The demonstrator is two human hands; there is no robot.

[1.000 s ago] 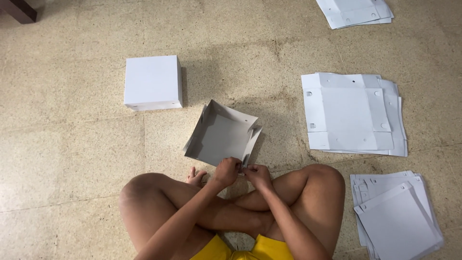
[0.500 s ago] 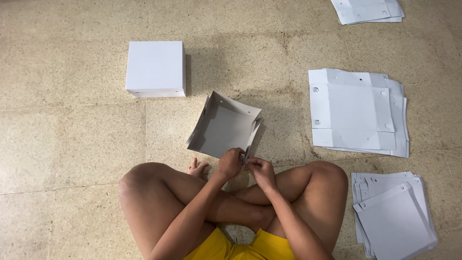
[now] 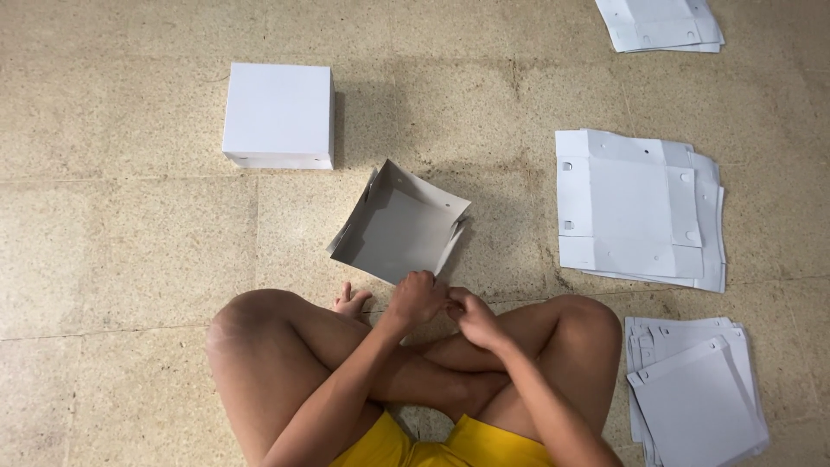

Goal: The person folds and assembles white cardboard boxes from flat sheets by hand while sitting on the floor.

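The person wears yellow shorts [image 3: 450,445], with bare arms, legs and feet.

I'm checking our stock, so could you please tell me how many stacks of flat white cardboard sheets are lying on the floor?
3: one stack at the top right edge, one at middle right, one at the bottom right corner. More may lie outside the frame.

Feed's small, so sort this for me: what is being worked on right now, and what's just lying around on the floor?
In hand:
- half-folded grey box, near edge at both hands: left hand, right hand

Lying about:
- finished white box
- flat sheets, middle right
- flat stack, top right
- flat stack, bottom right
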